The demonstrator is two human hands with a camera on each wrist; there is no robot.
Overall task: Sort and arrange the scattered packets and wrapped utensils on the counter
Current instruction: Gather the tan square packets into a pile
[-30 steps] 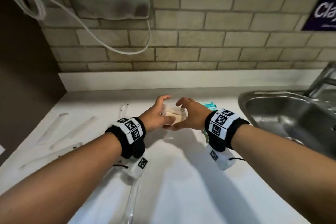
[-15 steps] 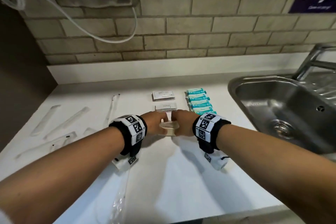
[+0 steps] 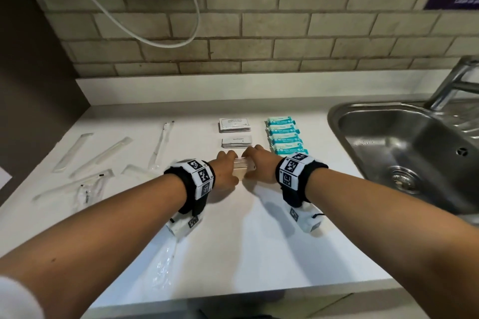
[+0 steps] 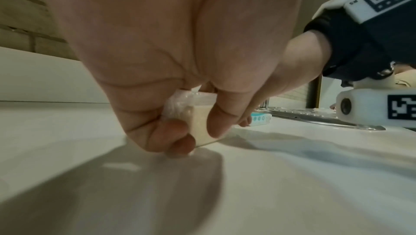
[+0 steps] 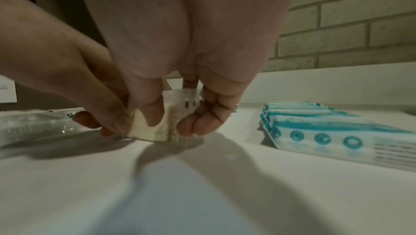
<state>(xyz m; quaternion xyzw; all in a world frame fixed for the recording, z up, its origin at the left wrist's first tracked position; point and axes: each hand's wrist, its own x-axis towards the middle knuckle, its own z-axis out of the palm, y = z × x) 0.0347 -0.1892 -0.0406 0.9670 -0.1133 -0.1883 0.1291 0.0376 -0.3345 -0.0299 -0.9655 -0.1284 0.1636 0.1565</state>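
A small stack of clear-wrapped cream packets (image 3: 241, 169) stands on edge on the white counter (image 3: 233, 241), held between both hands. My left hand (image 3: 225, 169) pinches its left side and my right hand (image 3: 259, 165) its right side. In the left wrist view the curled fingers (image 4: 173, 135) clamp the cream packets (image 4: 200, 123) against the counter. In the right wrist view both hands squeeze the packets (image 5: 155, 128). Behind them lie two white sachet piles (image 3: 235, 125) (image 3: 237, 142) and a row of teal packets (image 3: 285, 137). Clear wrapped utensils (image 3: 101, 156) lie scattered at the left.
A steel sink (image 3: 414, 153) with a tap (image 3: 456, 80) sits at the right. One clear wrapper (image 3: 166, 264) lies under my left forearm near the counter's front edge. A brick wall with a hanging hose (image 3: 145, 33) backs the counter.
Both hands came down and toward me with the packet stack, from lifted in the air to resting on the counter in front of the white sachets.
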